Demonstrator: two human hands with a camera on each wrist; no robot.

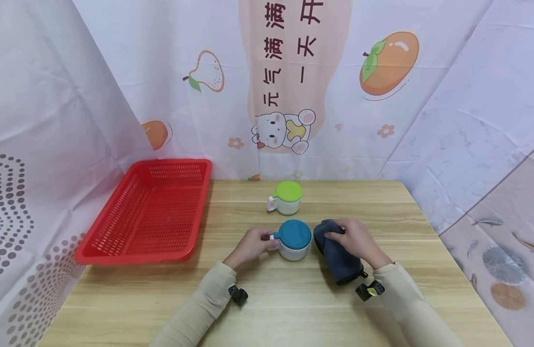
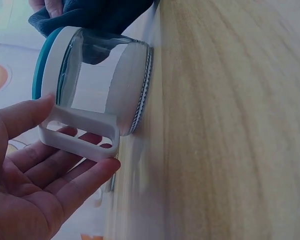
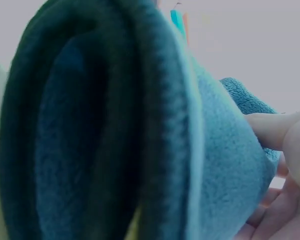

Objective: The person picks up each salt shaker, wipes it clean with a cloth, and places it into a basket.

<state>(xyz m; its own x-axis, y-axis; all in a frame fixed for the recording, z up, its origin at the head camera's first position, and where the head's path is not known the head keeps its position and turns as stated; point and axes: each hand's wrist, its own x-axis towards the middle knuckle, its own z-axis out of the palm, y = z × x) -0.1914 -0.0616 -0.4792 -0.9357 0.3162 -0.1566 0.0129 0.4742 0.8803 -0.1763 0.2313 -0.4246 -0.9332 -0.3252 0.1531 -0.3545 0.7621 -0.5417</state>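
Note:
A clear glass jar (image 2: 97, 75) with a blue lid (image 1: 295, 234) and a white side handle (image 2: 82, 135) stands upright on the table. My left hand (image 1: 253, 246) holds that handle, thumb on one side and fingers behind it, as the left wrist view shows. Just right of the jar, my right hand (image 1: 355, 238) pinches a folded dark blue-grey cloth (image 1: 338, 258). In the right wrist view the cloth (image 3: 225, 165) hangs in thick folds and covers much of the picture. Behind the blue-lidded jar is a similar one with a green lid (image 1: 288, 192), its handle pointing left.
A red slotted plastic basket (image 1: 193, 241) sits at the left of the wooden table (image 1: 284, 308). Behind the table hangs a printed white curtain (image 1: 223, 120), with more curtains at both sides.

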